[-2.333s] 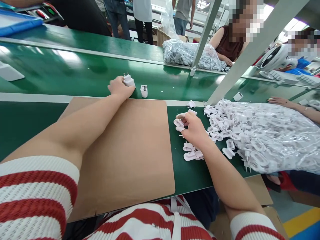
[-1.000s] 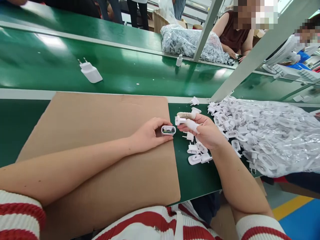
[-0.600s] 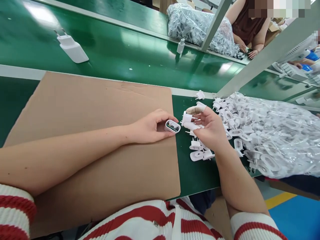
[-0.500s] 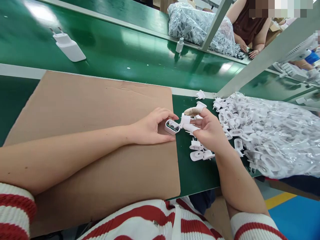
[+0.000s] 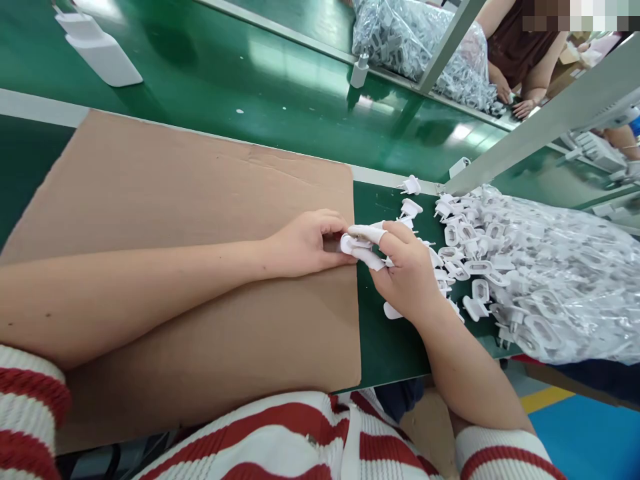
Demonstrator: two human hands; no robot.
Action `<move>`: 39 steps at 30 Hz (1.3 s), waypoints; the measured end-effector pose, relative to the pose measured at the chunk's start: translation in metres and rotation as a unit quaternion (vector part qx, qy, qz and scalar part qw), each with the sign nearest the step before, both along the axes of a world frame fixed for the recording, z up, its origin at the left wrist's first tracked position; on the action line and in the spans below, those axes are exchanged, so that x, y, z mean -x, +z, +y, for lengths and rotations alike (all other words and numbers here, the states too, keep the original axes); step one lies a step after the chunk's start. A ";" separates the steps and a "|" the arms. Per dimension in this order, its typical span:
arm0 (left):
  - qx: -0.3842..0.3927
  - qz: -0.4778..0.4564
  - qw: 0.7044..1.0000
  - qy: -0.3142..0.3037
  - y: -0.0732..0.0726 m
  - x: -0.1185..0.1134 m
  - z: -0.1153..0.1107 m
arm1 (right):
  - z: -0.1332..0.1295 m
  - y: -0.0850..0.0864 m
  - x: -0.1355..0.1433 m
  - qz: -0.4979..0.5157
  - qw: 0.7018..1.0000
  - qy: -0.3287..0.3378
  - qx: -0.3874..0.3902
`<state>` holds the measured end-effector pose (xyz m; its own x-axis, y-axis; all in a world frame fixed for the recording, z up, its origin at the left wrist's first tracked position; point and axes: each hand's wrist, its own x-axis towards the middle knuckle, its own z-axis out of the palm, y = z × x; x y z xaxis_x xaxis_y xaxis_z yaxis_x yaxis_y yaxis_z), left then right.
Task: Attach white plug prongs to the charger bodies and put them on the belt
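Observation:
Above the right edge of the cardboard sheet (image 5: pixel 225 193), my left hand (image 5: pixel 307 245) is closed round a white charger housing, mostly hidden by the fingers. My right hand (image 5: pixel 405 263), with white covers on its thumb and fingers, pinches a white plug cap (image 5: pixel 346 244) against the housing's open end. How far the two parts are joined is hidden. Loose white plug caps (image 5: pixel 411 208) lie on the green table beyond and beside my right hand.
A clear plastic bag (image 5: pixel 590 267) spilling plug caps lies at the right. A green conveyor (image 5: pixel 210 87) behind carries white chargers (image 5: pixel 105 59). A slanted metal post (image 5: pixel 530 110) stands at the right. Across the belt, a person's hands (image 5: pixel 525 107) work beside another bag (image 5: pixel 400 40).
My right hand has moved left and brought the plug cap onto the housing, whose open end with a circuit board inside was visible before. The view has shifted, and another charger shows by the post.

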<state>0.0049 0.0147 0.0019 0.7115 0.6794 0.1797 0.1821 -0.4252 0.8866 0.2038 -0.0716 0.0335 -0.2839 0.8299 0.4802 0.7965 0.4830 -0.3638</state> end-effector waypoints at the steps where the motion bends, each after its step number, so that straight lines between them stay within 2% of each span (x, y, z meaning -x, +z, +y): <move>1: -0.004 0.000 1.000 0.003 0.000 0.000 0.000 | 0.001 -0.001 0.000 0.005 1.000 -0.009 -0.001; 5: -0.013 0.003 1.000 0.010 -0.001 0.000 -0.001 | 0.002 -0.001 0.001 0.021 0.999 -0.036 -0.017; 11: -0.013 0.003 1.000 0.011 -0.001 -0.001 0.000 | 0.002 -0.001 0.005 -0.035 0.998 -0.051 -0.022; 16: -0.013 -0.002 1.000 0.012 -0.001 -0.001 0.000 | 0.002 0.000 0.006 -0.052 0.997 -0.048 -0.042; 23: -0.027 0.007 1.000 0.014 -0.001 -0.001 0.000 | 0.002 0.003 0.004 -0.006 0.998 -0.049 -0.037; 33: -0.025 0.001 1.000 0.014 0.001 -0.001 -0.001 | 0.009 0.001 0.006 -0.095 0.992 -0.036 -0.069; 39: -0.030 0.008 0.999 0.016 0.003 -0.002 -0.002 | 0.011 0.000 0.002 -0.096 0.993 -0.048 -0.040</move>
<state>0.0067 0.0125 0.0046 0.6921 0.6907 0.2097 0.2102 -0.4708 0.8568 0.2014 -0.0602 0.0333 -0.2983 0.8185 0.4910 0.8911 0.4232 -0.1641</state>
